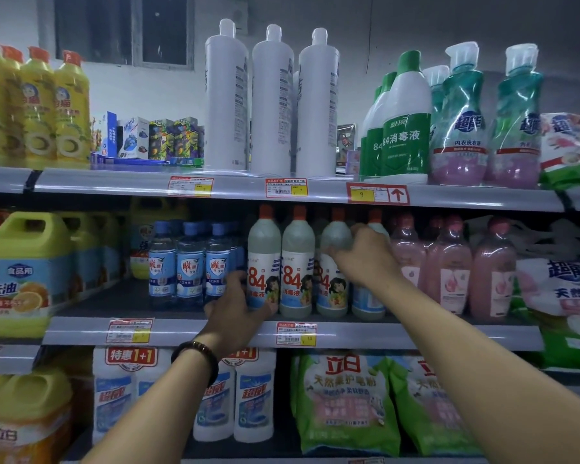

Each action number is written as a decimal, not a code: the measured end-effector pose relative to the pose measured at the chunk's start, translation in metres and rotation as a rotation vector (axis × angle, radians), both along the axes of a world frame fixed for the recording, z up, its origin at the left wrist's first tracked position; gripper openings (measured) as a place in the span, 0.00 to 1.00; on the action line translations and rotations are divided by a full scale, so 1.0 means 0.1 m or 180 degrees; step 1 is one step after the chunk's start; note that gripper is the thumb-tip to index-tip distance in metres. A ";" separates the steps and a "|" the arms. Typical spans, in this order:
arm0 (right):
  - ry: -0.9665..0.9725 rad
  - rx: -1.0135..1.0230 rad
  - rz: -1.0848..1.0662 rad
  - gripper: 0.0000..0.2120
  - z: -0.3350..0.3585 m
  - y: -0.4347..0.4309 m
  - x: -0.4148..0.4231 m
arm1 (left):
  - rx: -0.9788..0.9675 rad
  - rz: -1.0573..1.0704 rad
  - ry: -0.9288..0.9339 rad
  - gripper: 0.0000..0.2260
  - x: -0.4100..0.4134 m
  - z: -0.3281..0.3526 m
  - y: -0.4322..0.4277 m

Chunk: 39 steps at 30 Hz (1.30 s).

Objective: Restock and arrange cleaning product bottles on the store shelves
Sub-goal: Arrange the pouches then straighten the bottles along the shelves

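On grey shelving, left grip clasps the first 84 bottle, right grip the third bottle.

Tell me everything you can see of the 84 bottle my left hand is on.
The leftmost 84 bottle stands upright at the front of the middle shelf. Pale, cloudy plastic, orange cap, white and blue label with a red 84 and a cartoon figure. The left hand grips its base; a second 84 bottle stands close on its right.

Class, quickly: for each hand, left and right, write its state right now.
Left hand: grips the base of the leftmost 84 bottle.
Right hand: grips the shoulder of the third 84 bottle.
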State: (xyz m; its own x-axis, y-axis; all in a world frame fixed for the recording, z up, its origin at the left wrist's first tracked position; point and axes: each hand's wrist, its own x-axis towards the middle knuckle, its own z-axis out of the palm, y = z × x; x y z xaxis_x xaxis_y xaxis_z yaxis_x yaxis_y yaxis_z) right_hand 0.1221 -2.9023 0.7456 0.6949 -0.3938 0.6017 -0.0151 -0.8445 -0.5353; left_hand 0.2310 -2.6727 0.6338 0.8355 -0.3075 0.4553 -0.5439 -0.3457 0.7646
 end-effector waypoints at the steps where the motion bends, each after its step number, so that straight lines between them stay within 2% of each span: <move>1: 0.0100 0.0015 0.0064 0.25 0.02 -0.01 -0.01 | -0.0002 -0.0001 -0.0021 0.29 0.01 -0.01 0.00; 4: 0.0299 -0.0177 0.0144 0.29 0.03 0.03 -0.04 | 0.0011 0.0010 -0.0046 0.29 0.02 -0.01 0.00; 8: 0.0348 -0.0343 -0.0154 0.41 0.02 0.07 -0.01 | 0.0041 0.0056 -0.0070 0.29 0.01 -0.01 -0.01; 9: 0.0375 -0.0329 -0.0195 0.41 0.03 0.06 0.00 | 0.0030 0.0049 -0.0064 0.29 0.01 -0.01 -0.01; 11: 0.0458 -0.0307 -0.0118 0.35 0.06 0.06 0.01 | 0.0011 0.0028 -0.0058 0.29 0.02 -0.02 0.00; 14: 0.0488 -0.0192 0.0258 0.19 0.11 0.01 0.01 | 0.0031 0.0021 -0.0055 0.29 0.02 -0.01 0.00; 15: 0.0495 -0.0138 0.0381 0.17 0.13 -0.03 0.01 | 0.0032 0.0023 -0.0053 0.28 0.02 -0.01 0.00; 19: 0.0473 0.0305 0.0824 0.20 0.14 -0.19 0.04 | 0.0021 0.0004 -0.0017 0.29 0.04 -0.02 0.00; 25: 0.0632 0.0756 0.1105 0.25 0.15 -0.30 0.07 | 0.0013 -0.0010 -0.0048 0.28 0.05 -0.04 0.00; 29: 0.0618 0.0456 0.0944 0.24 0.10 -0.26 0.06 | 0.0038 -0.0014 -0.0047 0.28 0.03 -0.04 0.00; 33: 0.0580 0.0067 0.0719 0.27 0.04 -0.17 0.04 | 0.0033 -0.0033 -0.0029 0.29 0.02 -0.03 0.01; 36: 0.0247 0.0025 0.0638 0.29 -0.02 -0.14 -0.01 | 0.0043 -0.0055 -0.0011 0.33 0.03 -0.03 0.03; 37: -0.0039 -0.0054 0.0539 0.30 -0.06 -0.15 -0.06 | 0.0046 -0.0060 -0.0007 0.33 0.03 -0.04 0.03; 39: -0.0838 -0.0176 0.0265 0.24 -0.16 -0.21 -0.18 | 0.0022 -0.0080 -0.0011 0.33 0.04 -0.04 0.02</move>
